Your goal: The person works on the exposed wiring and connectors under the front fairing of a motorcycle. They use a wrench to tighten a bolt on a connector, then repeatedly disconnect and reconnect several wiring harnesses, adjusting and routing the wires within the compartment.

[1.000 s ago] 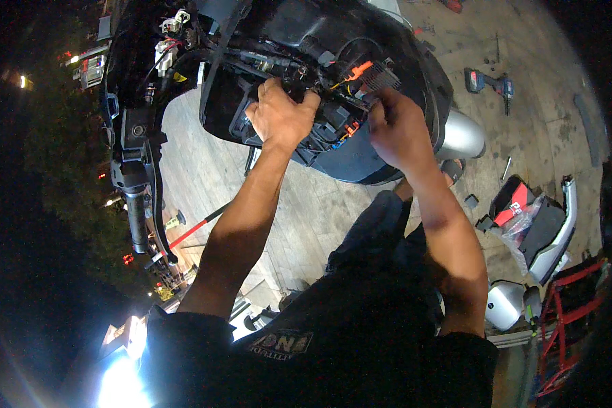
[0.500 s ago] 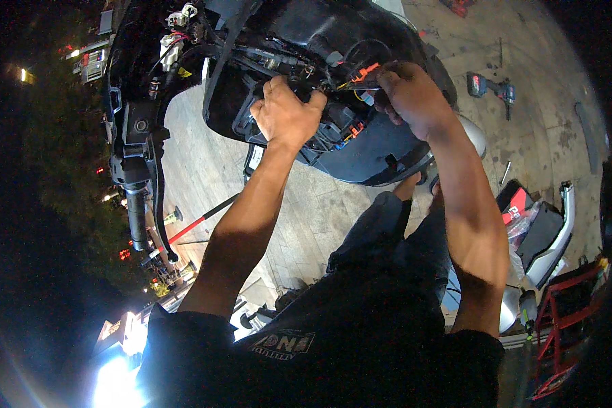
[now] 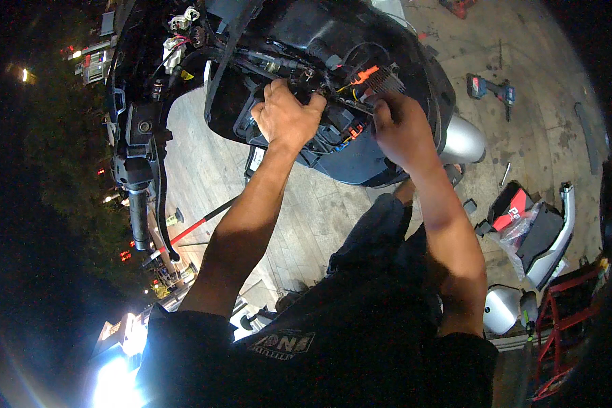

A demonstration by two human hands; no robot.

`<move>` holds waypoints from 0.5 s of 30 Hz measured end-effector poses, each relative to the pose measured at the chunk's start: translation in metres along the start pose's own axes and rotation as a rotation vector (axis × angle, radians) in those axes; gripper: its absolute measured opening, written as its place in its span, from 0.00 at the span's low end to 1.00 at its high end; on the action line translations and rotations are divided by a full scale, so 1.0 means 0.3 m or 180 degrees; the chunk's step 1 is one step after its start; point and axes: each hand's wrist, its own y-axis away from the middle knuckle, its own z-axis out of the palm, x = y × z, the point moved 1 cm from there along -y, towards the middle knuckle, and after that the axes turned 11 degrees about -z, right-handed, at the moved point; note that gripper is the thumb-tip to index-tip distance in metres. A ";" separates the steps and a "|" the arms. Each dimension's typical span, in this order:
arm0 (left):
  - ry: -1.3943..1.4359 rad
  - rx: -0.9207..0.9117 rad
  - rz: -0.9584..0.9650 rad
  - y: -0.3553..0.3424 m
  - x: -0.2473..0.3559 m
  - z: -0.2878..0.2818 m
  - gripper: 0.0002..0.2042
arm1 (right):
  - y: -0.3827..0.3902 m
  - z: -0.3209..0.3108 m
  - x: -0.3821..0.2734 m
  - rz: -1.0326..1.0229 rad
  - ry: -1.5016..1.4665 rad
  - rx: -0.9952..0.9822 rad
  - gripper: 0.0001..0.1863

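Observation:
In front of me is the opened front of a scooter, its black body panel [image 3: 387,160] packed with wiring and parts. My left hand [image 3: 283,117] is closed among the wiring, and its fingertips hide what they hold. My right hand [image 3: 402,129] pinches the end of a thin metal rod-like tool [image 3: 355,103], whose other end points toward the left hand's thumb. Just above the right hand sit a finned metal block [image 3: 386,80] and an orange connector [image 3: 366,75]. Another orange connector [image 3: 355,130] with a blue wire lies between the hands.
A handlebar grip [image 3: 137,217] with its lever [image 3: 160,197] hangs at the left. On the tiled floor at right lie a cordless drill [image 3: 489,90], a small metal bar [image 3: 505,174] and a silver-and-black panel [image 3: 551,238]. A red rack [image 3: 557,319] stands lower right. A red-and-black pole [image 3: 197,224] lies left.
My right hand has moved down and slightly left with the thin tool, uncovering the finned block. The left hand stays in place.

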 end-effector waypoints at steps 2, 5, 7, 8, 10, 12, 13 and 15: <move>-0.0061 -0.0029 -0.0046 0.001 -0.003 0.003 0.30 | -0.018 -0.014 -0.013 -0.0041 -0.0120 -0.0012 0.12; -0.0016 -0.0140 -0.0165 0.009 -0.005 -0.001 0.32 | -0.064 -0.039 -0.036 0.0194 -0.0418 0.0032 0.12; -0.0049 0.0090 -0.0001 0.018 0.001 -0.006 0.31 | -0.094 -0.059 -0.031 0.1033 -0.0838 -0.0277 0.13; -0.0086 0.0063 -0.0020 0.019 0.003 -0.007 0.31 | -0.103 -0.059 -0.024 0.1232 -0.1040 -0.0272 0.13; -0.0086 0.0139 0.0070 0.023 0.007 -0.009 0.31 | -0.113 -0.063 -0.001 0.1047 -0.1186 -0.0407 0.13; -0.0078 0.0174 0.0079 0.023 0.008 -0.009 0.31 | -0.086 -0.044 0.029 0.1009 -0.1162 -0.0313 0.12; -0.0060 0.0174 0.0073 0.023 0.008 -0.007 0.30 | -0.059 -0.020 0.041 0.0994 -0.1065 -0.0142 0.12; -0.0095 0.0273 0.0104 0.022 0.008 -0.005 0.30 | 0.003 0.028 0.053 0.0630 -0.0846 0.0125 0.10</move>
